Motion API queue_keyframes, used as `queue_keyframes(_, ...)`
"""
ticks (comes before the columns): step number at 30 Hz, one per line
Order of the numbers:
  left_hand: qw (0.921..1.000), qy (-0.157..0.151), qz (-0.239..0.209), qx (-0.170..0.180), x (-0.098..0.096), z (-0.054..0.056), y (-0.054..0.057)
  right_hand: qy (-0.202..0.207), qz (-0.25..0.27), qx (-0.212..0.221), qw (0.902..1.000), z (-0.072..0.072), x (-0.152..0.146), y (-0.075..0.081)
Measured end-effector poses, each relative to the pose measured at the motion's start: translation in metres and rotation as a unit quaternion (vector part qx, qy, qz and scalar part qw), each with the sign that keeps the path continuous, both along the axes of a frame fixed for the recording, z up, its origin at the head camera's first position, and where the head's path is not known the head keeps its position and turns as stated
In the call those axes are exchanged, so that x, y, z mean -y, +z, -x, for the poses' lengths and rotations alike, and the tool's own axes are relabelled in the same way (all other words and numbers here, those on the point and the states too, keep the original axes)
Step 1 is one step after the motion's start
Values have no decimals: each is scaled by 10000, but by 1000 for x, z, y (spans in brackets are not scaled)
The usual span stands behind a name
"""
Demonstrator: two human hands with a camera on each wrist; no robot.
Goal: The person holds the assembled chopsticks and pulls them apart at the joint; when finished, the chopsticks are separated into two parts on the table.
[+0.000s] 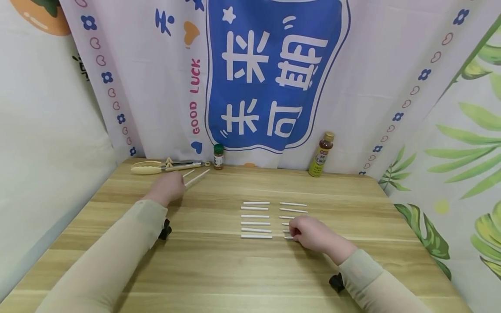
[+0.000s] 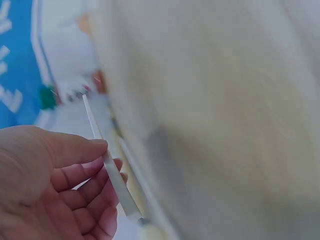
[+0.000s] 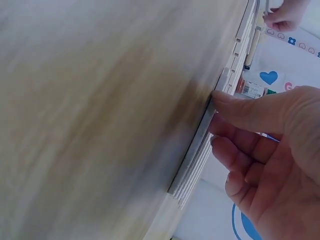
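Note:
My left hand [image 1: 169, 187], at the left back of the table, pinches a slim white stick [image 2: 116, 182] between thumb and fingers. Past those fingers the head view shows two thin white lengths [image 1: 197, 178]. In front of me, several white sticks [image 1: 255, 223] lie in a column of parallel rows, with a second column of thinner-looking sticks [image 1: 293, 210] to its right. My right hand [image 1: 311, 233] is at the near end of that right column, covering part of it. There its thumb and forefinger pinch the nearest stick [image 3: 192, 150], low at the tabletop.
Beige-handled tongs [image 1: 146, 168] lie at the back left, just beyond my left hand. A small green-capped jar [image 1: 218, 158] stands along the back edge, and a yellow-labelled bottle [image 1: 321, 155] farther right. A printed curtain [image 1: 364, 65] hangs behind the wooden table [image 1: 219, 274].

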State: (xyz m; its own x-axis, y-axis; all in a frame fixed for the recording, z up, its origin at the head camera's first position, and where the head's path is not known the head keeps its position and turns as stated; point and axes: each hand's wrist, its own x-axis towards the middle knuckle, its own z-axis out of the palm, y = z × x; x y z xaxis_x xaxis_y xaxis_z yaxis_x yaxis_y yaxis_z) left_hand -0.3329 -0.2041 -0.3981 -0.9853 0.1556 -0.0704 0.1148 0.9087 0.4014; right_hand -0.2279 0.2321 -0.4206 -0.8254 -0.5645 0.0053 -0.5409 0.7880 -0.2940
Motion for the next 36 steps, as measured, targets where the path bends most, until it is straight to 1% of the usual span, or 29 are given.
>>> queue_keyframes(2,9997,-87,-185,160,-13,-3,8,-48,99,-58,9999,1,3,2)
queue_keyframes(5,9982,-349,-406,259,-36,-9,18,-2,513,-332,9981,4,10,11)
queue_keyframes(8,9961,-689,-533,148,-62,-13,24,102,969,-795,9921,9,22,25)
queue_keyframes(10,9942,-928,-542,21,-79,-17,24,125,1128,-1155,9868,11,30,33)
queue_keyframes(12,9920,-1156,-498,-23,-97,-25,25,162,1219,-1430,9820,13,37,40)
queue_keyframes(14,9889,-1434,-384,-55,-113,-36,27,235,1214,-1687,9779,14,44,43)
queue_keyframes(17,9821,-1864,-257,-75,-135,-54,30,435,1083,-1895,9749,14,52,43)
queue_keyframes(19,9766,-2134,-266,-88,-147,-64,32,579,905,-1940,9751,14,56,41)
queue_keyframes(22,9700,-2399,-361,-138,-158,-74,34,742,726,-1825,9777,14,60,37)
queue_keyframes(25,9661,-2525,-515,-167,-163,-79,34,680,768,-1616,9815,13,62,33)
queue_keyframes(29,9608,-2688,-634,-237,-167,-79,30,551,1004,-1498,9821,14,62,30)
queue_keyframes(31,9558,-2857,-623,-321,-169,-78,26,582,1100,-1499,9808,14,62,29)
queue_keyframes(35,9471,-3115,-592,-491,-175,-79,23,650,1105,-1546,9796,12,62,29)
queue_keyframes(36,9460,-3145,-605,-505,-176,-79,23,634,1076,-1547,9800,11,62,30)
